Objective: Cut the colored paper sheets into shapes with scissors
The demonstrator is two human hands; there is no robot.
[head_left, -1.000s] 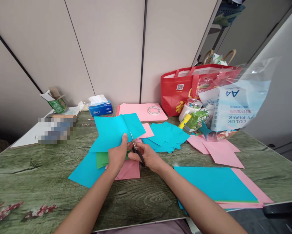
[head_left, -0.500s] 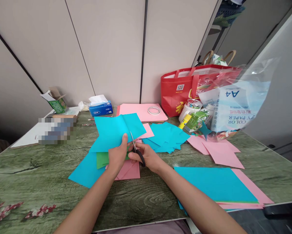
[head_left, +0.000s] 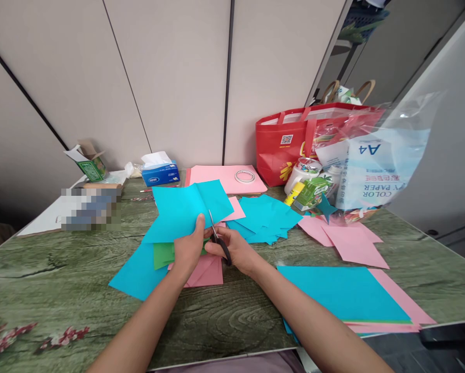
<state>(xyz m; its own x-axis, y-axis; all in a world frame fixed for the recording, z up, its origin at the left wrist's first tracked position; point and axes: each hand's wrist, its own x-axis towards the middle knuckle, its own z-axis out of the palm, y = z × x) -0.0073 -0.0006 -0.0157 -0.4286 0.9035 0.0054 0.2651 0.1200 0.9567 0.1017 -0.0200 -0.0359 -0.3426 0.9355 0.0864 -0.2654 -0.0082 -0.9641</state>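
mid-cut, by the look of it. the left hand (head_left: 189, 247) pinches the turquoise paper sheet (head_left: 178, 210) at its near edge, thumb on top, lifting it off the green wood-grain table (head_left: 61, 280). the scissors (head_left: 217, 239) bite that edge, blades slightly parted. the right hand (head_left: 236, 249) curls its fingers through the black handles. cutting further calls for a taut sheet.

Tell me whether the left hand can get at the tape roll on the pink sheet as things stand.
Probably not as is: the left hand grips the blue sheet, which rises between it and the tape roll. The roll itself lies uncovered on the pink sheet.
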